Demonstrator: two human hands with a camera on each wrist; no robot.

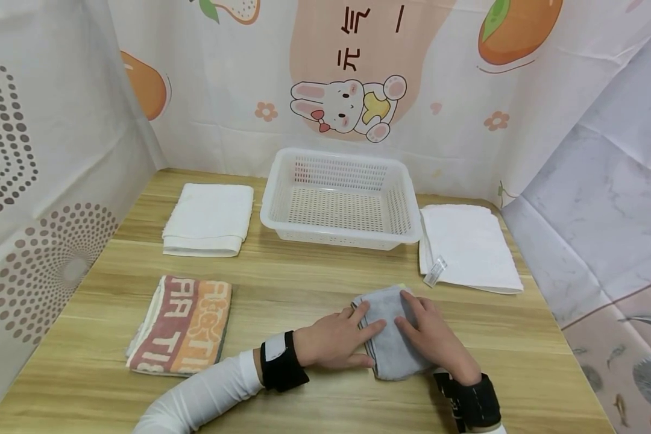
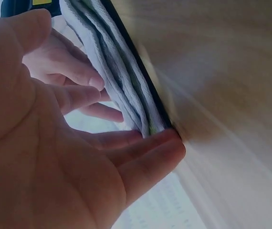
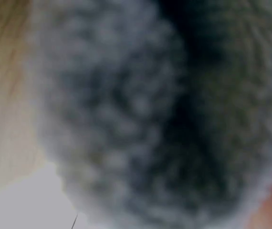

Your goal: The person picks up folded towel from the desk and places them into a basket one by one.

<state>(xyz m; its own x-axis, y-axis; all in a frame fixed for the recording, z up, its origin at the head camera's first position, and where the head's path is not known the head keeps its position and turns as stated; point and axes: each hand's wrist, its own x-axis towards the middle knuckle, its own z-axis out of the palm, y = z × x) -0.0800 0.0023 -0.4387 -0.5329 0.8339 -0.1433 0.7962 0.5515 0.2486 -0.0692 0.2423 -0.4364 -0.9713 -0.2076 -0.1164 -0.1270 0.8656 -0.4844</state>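
A grey folded towel [image 1: 392, 343] lies on the table in front of me, its stacked layers showing along the edge in the left wrist view. My left hand [image 1: 333, 340] is at the towel's left side, fingers spread, with some fingertips on top and others along the layered edge [image 2: 121, 76]. From the right, my right hand [image 1: 436, 331] rests its fingers on the upper face, thumb extended toward the middle. Close, blurred grey pile [image 3: 112, 105] fills most of the right wrist view.
A white plastic basket [image 1: 339, 234] stands at the back. White folded towels lie on either side of it, one at the left [image 1: 208, 211] and one with a tag at the right [image 1: 469, 247]. An orange and maroon patterned towel [image 1: 187, 325] lies at front left. Printed curtains [image 1: 222, 90] hang around the table.
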